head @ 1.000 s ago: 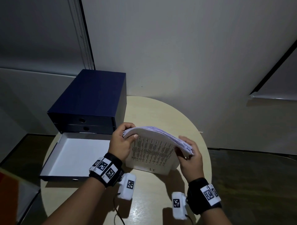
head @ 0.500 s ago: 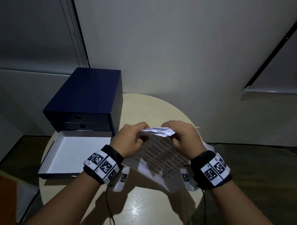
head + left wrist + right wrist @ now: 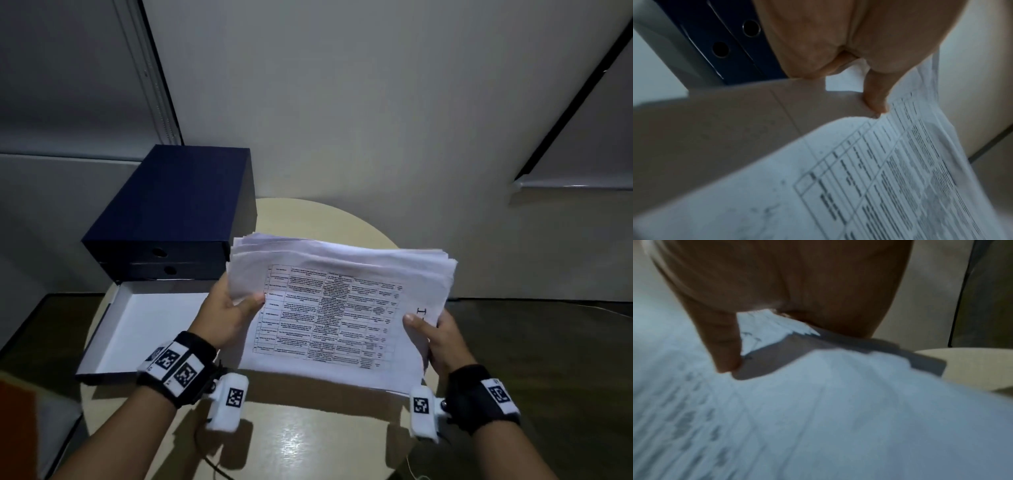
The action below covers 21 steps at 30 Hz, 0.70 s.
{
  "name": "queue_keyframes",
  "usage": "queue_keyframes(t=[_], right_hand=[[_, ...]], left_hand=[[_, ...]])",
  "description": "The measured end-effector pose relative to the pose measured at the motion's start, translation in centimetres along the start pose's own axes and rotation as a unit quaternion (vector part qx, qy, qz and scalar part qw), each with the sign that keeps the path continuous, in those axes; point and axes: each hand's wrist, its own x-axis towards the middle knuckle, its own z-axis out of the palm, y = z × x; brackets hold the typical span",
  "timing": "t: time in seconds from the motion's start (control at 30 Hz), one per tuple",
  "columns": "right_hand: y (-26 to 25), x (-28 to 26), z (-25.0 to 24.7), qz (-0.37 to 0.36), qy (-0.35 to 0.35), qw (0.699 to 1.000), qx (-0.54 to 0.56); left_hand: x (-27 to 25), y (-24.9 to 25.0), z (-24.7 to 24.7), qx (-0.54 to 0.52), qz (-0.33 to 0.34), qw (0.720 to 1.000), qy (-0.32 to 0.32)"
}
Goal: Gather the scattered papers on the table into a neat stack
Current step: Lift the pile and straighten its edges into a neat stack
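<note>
A thick stack of white papers with a printed table on the top sheet is held flat above the round beige table. My left hand grips the stack's left edge, thumb on top. My right hand grips its right edge the same way. The far edges of the sheets are fanned and uneven. In the left wrist view the thumb presses on the stack of papers. In the right wrist view the stack of papers is blurred under the thumb.
A dark blue drawer box stands at the table's back left. Its bottom drawer is pulled out, white inside, just left of my left hand. A grey wall lies behind the table, dark floor to the right.
The stack was held upright with both hands at its top edge; now it lies flat and face up, with one hand on each side edge. The hands moved apart.
</note>
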Motion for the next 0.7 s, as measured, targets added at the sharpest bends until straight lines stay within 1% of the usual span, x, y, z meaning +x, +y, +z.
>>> queue_keyframes(t=[0.03, 0.1, 0.2, 0.33, 0.4, 0.43, 0.53, 0.6, 0.63, 0.7], right_hand=[[0.1, -0.2, 0.3, -0.012, 0.007, 1.0, 0.0], [0.3, -0.4, 0.8, -0.03, 0.052, 0.998, -0.004], [2.3, -0.9, 1.1, -0.032, 0.099, 0.994, -0.037], [5.5, -2.4, 1.3, -0.039, 0.107, 0.987, -0.115], [5.8, -2.6, 1.7, -0.045, 0.107, 0.985, -0.131], [5.7, -2.6, 1.8, -0.04, 0.112, 0.984, -0.133], [5.8, -2.4, 1.7, -0.024, 0.14, 0.981, -0.129], [6.3, -2.4, 1.2, -0.019, 0.141, 0.983, -0.113], [6.2, -2.7, 1.0, -0.015, 0.14, 0.985, -0.097], [5.2, -3.1, 1.3, -0.023, 0.141, 0.989, -0.037]], left_hand=[[-0.1, -0.5, 0.1, -0.008, -0.012, 1.0, 0.002], [-0.2, -2.2, 0.7, -0.02, -0.037, 0.999, 0.011], [-0.9, -4.7, 2.1, -0.017, -0.042, 0.999, 0.022], [-1.3, -7.9, 3.4, 0.075, -0.027, 0.997, 0.009], [-0.8, -9.1, 3.7, 0.087, -0.038, 0.995, 0.023], [-0.5, -9.6, 3.7, 0.082, -0.05, 0.995, 0.032], [-0.7, -9.0, 4.1, 0.058, -0.077, 0.994, 0.057], [-1.2, -8.7, 4.2, 0.018, -0.103, 0.992, 0.065], [-1.4, -8.6, 4.1, -0.007, -0.097, 0.993, 0.062], [-1.7, -7.6, 3.8, -0.038, -0.046, 0.997, 0.057]])
